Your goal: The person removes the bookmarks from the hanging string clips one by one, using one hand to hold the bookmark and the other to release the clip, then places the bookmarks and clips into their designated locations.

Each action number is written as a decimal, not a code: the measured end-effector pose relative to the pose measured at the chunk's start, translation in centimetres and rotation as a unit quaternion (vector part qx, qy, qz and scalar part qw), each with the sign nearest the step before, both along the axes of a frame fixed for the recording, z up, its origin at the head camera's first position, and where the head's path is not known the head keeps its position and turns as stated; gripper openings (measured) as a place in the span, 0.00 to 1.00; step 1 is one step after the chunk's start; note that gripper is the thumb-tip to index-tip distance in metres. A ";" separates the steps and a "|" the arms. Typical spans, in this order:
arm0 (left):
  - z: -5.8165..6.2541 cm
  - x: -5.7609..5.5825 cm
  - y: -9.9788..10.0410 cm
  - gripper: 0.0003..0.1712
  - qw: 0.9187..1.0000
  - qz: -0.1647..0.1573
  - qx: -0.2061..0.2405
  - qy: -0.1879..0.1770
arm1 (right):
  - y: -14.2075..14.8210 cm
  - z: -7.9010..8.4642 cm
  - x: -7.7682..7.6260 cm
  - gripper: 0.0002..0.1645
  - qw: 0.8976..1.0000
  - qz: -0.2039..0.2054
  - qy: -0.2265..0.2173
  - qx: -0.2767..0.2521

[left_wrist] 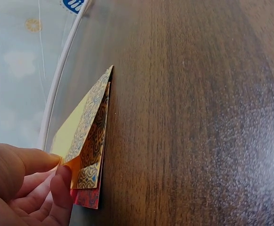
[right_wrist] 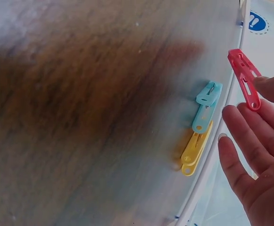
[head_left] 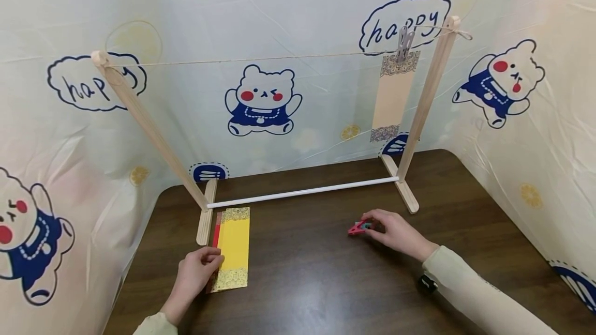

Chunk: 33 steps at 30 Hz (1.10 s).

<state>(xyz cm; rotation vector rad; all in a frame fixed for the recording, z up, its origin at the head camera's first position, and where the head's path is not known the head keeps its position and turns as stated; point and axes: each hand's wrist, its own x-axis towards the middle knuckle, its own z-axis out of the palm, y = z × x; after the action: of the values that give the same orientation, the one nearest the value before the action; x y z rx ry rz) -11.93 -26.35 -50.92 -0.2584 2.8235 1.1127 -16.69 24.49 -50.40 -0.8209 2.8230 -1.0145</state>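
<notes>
A yellow card [head_left: 234, 247] with patterned ends lies at the table's left, over a red card [head_left: 216, 234]. My left hand [head_left: 195, 273] pinches the yellow card by its left edge; in the left wrist view that card bends up, apart from the red one. On the right, my right hand [head_left: 396, 231] holds a red clothespin [right_wrist: 245, 80] between thumb and fingers, above the table. Close below it, a teal clothespin [right_wrist: 206, 108] and a yellow clothespin [right_wrist: 196, 149] lie on the table; the hand mostly hides them in the head view.
A wooden stand has a left post [head_left: 153, 133], a right post [head_left: 429, 97] and a white bottom rod [head_left: 302, 192]. Along the string [head_left: 261, 59] between the posts, a grey clothespin [head_left: 406, 45] holds a peach card [head_left: 393, 100] near the right post. A printed cloth hangs behind.
</notes>
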 end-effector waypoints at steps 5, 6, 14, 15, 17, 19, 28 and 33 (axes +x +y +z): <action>0.0 0.0 0.0 0.13 1.000 -0.004 -0.004 0.010 | 0.1 -0.1 0.1 0.20 1.000 0.000 -0.001 0.009; 0.0 0.0 0.0 0.12 1.000 -0.005 -0.005 0.014 | 0.1 -0.1 0.1 0.20 1.000 -0.001 -0.002 0.010; 0.0 0.0 -0.1 0.10 0.999 -0.009 -0.005 0.031 | 0.3 -0.4 0.3 0.17 1.000 -0.003 -0.009 0.024; 0.1 0.0 0.0 0.10 0.999 -0.008 -0.005 0.033 | 0.3 -0.4 0.4 0.17 1.000 -0.003 -0.008 0.026; 0.1 0.0 0.1 0.10 0.999 -0.007 -0.008 0.042 | 0.3 -0.4 0.4 0.16 1.000 -0.002 -0.005 0.031; 0.3 0.1 0.4 0.10 0.998 -0.004 -0.012 0.055 | 0.3 -0.4 0.4 0.15 0.999 -0.003 -0.001 0.038; 0.9 -0.2 1.9 0.09 0.994 -0.015 -0.028 0.101 | 0.2 -0.7 0.3 0.16 0.996 -0.015 0.010 0.092; 1.0 -0.6 2.5 0.08 0.992 -0.028 -0.028 0.116 | 0.1 -0.9 0.3 0.17 0.994 -0.010 0.010 0.104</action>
<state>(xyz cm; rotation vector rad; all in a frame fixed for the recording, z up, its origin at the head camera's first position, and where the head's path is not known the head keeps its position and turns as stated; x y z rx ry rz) -12.50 -23.85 -49.93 -0.0553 3.0460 1.1215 -16.39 24.56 -51.27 -0.7856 2.8956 -0.6999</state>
